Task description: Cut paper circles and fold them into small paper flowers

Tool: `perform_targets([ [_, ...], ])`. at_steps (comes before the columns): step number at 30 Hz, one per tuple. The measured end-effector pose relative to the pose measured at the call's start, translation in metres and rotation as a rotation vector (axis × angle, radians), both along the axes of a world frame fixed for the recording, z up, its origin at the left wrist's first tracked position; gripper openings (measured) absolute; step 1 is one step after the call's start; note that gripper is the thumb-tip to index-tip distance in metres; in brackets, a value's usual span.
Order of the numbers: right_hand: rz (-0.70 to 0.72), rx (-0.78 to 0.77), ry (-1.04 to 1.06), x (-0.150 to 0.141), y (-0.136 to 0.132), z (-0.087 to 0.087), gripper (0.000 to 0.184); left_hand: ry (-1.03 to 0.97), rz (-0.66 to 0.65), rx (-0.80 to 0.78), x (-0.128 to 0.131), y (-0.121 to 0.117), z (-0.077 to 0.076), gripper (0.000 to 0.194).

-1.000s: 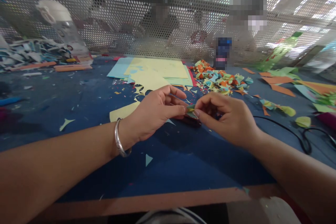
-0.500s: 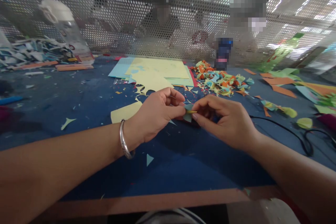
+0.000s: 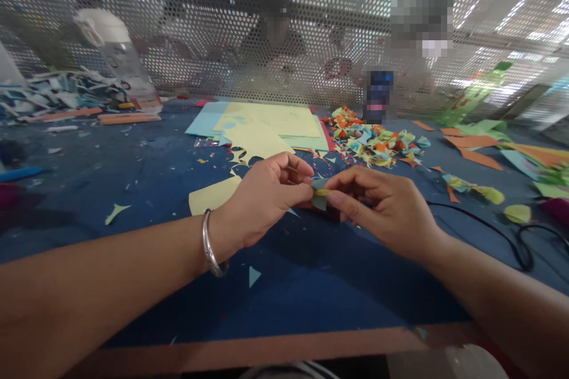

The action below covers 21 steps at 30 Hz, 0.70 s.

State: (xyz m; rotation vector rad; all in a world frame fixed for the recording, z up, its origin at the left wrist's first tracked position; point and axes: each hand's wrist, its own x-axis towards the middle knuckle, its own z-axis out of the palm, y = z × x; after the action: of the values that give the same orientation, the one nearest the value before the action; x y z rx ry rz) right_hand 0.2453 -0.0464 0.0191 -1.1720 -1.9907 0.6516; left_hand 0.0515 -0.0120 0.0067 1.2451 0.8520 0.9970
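Observation:
Between my two hands is a small folded paper piece [image 3: 320, 192], blue-green on the outside with a yellow strip along its middle. My left hand [image 3: 271, 198], with a silver bangle at the wrist, pinches its left end between thumb and fingers. From the other side, my right hand [image 3: 377, 204] grips the yellow part with thumb and forefinger. Something dark lies behind and below the paper, mostly hidden. Under my left hand a rolled or curved yellow sheet [image 3: 213, 194] rests on the blue table [image 3: 284, 302].
Beyond my hands lie stacked yellow and blue sheets [image 3: 267, 118] and a heap of small folded papers [image 3: 373, 139]. A clear bottle [image 3: 127, 68] stands back left, a green bottle [image 3: 478, 95] back right. A black cable [image 3: 484, 219] curls at right. Perforated metal [image 3: 191, 59] closes off the back.
The paper piece has turned between my fingers, so more of its blue-green side shows. Both hands stay nearly in place, and the view has shifted slightly.

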Motion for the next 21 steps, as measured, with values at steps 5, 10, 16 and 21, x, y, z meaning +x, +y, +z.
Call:
perform_targets([
  [5,0.003,-0.019,0.035,0.0000,0.0004,-0.0006,0.016,0.048,0.019,0.050,0.0000,0.0003,-0.0007,0.024],
  [10,0.014,-0.031,0.045,0.0006,0.0002,-0.0019,0.015,0.028,0.016,0.031,0.0015,-0.0017,-0.0018,0.023],
  [16,0.018,-0.017,0.048,0.0005,0.0010,-0.0023,0.014,-0.030,-0.004,-0.019,0.0027,-0.0039,0.0008,0.020],
  [21,0.020,-0.011,0.046,0.0006,0.0018,-0.0041,0.013,-0.059,-0.025,-0.025,0.0019,-0.0043,0.0009,0.021],
])
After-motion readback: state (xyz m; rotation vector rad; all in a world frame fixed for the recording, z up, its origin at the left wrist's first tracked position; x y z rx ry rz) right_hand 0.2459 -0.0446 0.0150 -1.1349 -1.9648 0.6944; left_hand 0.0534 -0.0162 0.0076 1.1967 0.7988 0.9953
